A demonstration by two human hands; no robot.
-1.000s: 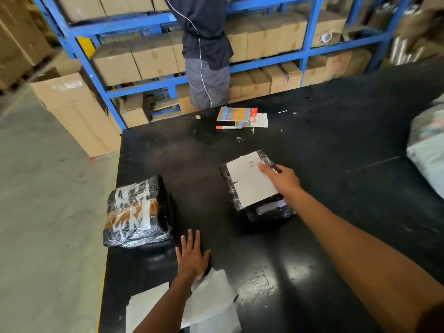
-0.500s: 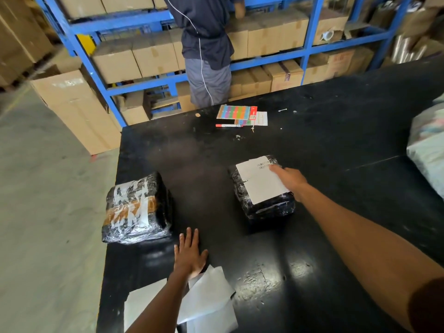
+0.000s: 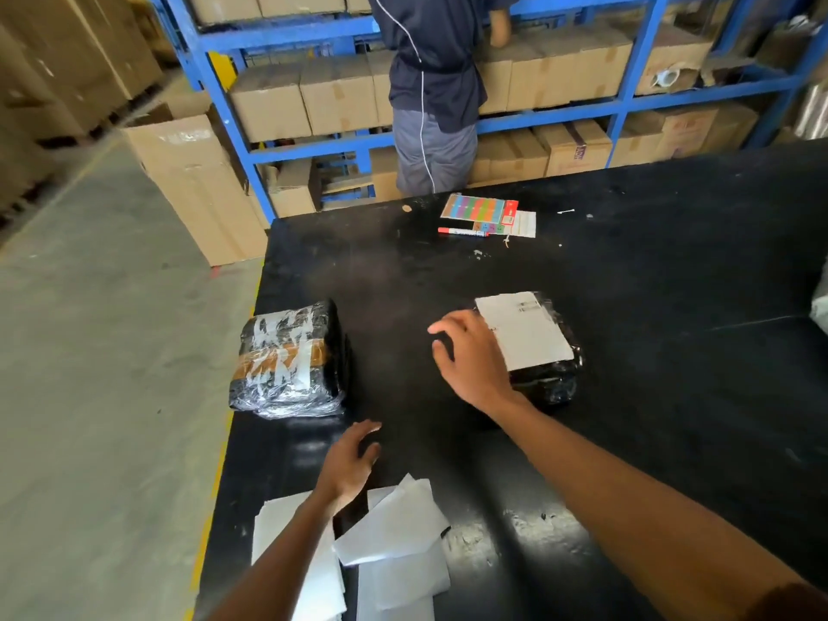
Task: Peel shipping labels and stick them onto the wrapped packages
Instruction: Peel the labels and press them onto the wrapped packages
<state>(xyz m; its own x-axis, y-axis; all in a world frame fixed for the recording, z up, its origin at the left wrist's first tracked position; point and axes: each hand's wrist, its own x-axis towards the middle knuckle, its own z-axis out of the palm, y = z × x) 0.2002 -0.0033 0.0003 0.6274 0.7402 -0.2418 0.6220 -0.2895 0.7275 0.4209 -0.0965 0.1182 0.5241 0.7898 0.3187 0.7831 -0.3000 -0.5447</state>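
On blue shelving (image 3: 555,112) (behind): shut cardboard boxes (image 3: 569,67).

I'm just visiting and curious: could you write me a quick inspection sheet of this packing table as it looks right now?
Surface: black table, scuffed, with pale smears near the front.
Job's things: labelled package with a white label on top; unlabelled package in clear wrap to its left; loose white sheets at the near edge.
Clutter: red marker and colourful sticker card at the far side.
Hands: right hand open, at the labelled package's left edge; left hand open, beyond the sheets, holding nothing.
Cables: nothing seen.
Surroundings: blue shelving with cardboard boxes; another person standing at it.
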